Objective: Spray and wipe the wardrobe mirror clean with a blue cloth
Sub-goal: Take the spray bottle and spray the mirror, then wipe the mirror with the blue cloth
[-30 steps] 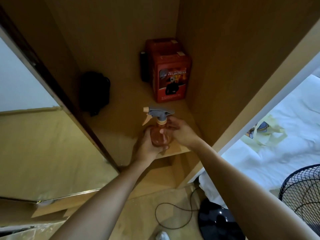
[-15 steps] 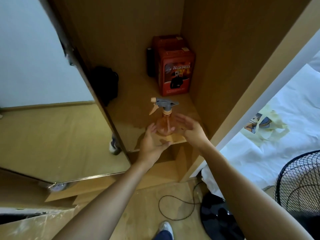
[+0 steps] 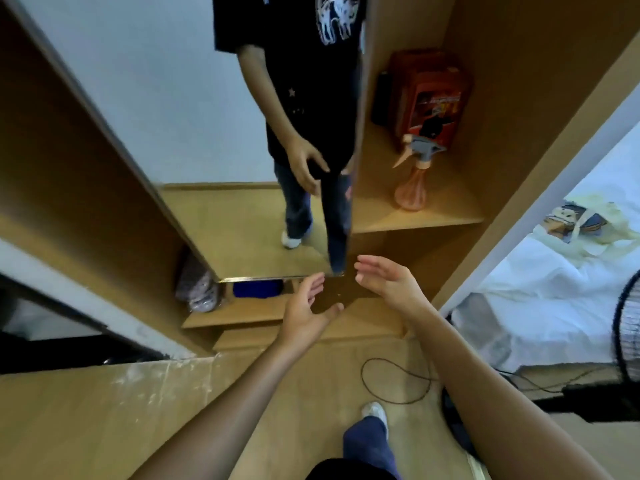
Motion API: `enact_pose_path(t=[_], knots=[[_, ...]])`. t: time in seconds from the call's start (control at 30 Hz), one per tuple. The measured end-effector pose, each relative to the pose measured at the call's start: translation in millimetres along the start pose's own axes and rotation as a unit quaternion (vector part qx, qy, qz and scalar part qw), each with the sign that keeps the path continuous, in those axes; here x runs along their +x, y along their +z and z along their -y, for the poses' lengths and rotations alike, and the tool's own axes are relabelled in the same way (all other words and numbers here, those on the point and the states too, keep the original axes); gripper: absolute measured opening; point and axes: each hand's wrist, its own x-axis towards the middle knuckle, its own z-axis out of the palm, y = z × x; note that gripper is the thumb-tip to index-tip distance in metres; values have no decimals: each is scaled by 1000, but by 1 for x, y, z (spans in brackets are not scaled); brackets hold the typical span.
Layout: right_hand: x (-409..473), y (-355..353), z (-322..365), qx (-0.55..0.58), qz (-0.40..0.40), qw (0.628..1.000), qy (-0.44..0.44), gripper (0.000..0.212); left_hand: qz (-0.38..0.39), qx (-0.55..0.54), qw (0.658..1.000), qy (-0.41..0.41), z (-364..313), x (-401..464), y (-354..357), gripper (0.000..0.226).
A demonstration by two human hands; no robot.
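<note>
The orange spray bottle (image 3: 412, 181) with a grey trigger head stands upright on the wardrobe shelf (image 3: 446, 220), touched by neither hand. The mirror (image 3: 194, 140) on the wardrobe door fills the upper left and reflects a person's torso and legs. Below the mirror's lower edge, a blue cloth (image 3: 257, 289) lies on a lower shelf. My left hand (image 3: 306, 313) and my right hand (image 3: 388, 282) hover with relaxed fingers and hold nothing, just below the mirror's bottom right corner.
A red box (image 3: 433, 98) stands at the back of the shelf behind the bottle. A patterned bundle (image 3: 197, 289) lies left of the blue cloth. A cable loop (image 3: 394, 382) lies on the wooden floor; a fan (image 3: 627, 327) and a white bed (image 3: 554, 278) are to the right.
Both hands let go of the spray bottle and drew back and down from the shelf. The view swung so the mirror door now fills the upper left.
</note>
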Motion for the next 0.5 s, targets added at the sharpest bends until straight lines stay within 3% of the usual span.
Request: enact_pose_path(t=[0.27, 0.5], knots=[[-58, 151, -50, 10, 84, 995, 57, 40, -97, 3, 991, -90, 90, -124, -141, 62], [-55, 209, -59, 27, 89, 990, 103, 41, -152, -9, 978, -143, 134, -131, -198, 60]])
